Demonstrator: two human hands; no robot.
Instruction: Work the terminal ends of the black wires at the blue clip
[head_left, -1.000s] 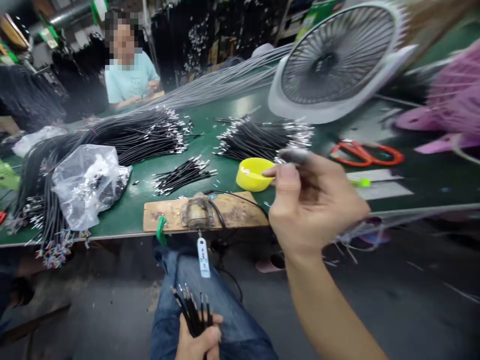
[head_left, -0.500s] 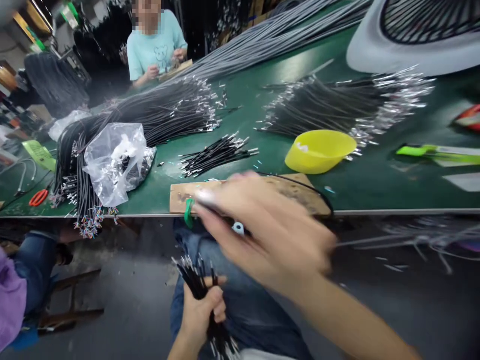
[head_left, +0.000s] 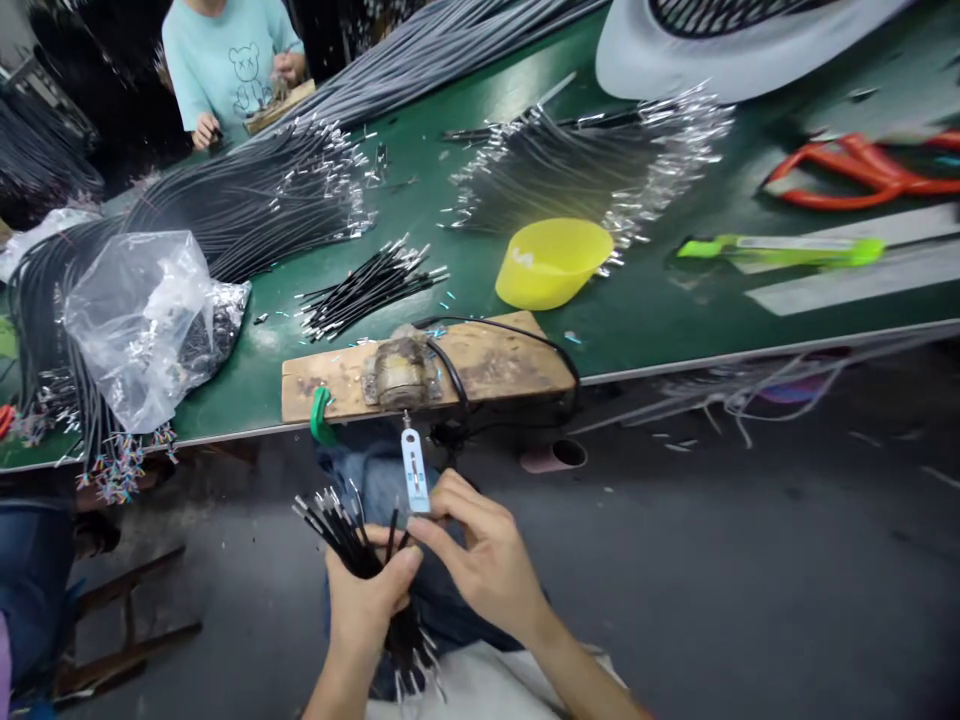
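Note:
My left hand (head_left: 367, 600) is wrapped round a bundle of short black cables (head_left: 349, 540) with silvery ends, over my lap. Beside it, my right hand (head_left: 476, 550) pinches at one black cable standing out from the bundle; its thumb and forefinger are close together. Just above these fingertips a light blue, flat tool head (head_left: 415, 472) points down from a small motor (head_left: 401, 372). That motor is mounted on a wooden board (head_left: 502, 362) at the table's edge. A green strip (head_left: 321, 415) hangs from the board's left part.
A pile of short cables (head_left: 367, 288), a plastic bag (head_left: 142, 330) and a yellow cup (head_left: 553, 263) lie beyond the board. Red-handled scissors (head_left: 862, 170) and a green cutter (head_left: 780, 250) are at right. Across the table sits a person (head_left: 225, 65); a fan base (head_left: 675, 70) stands at the back.
My right hand has drawn back from over the wooden board to beside the bundle, uncovering the motor and the blue tool head. My left hand still holds the bundle. The view has shifted right.

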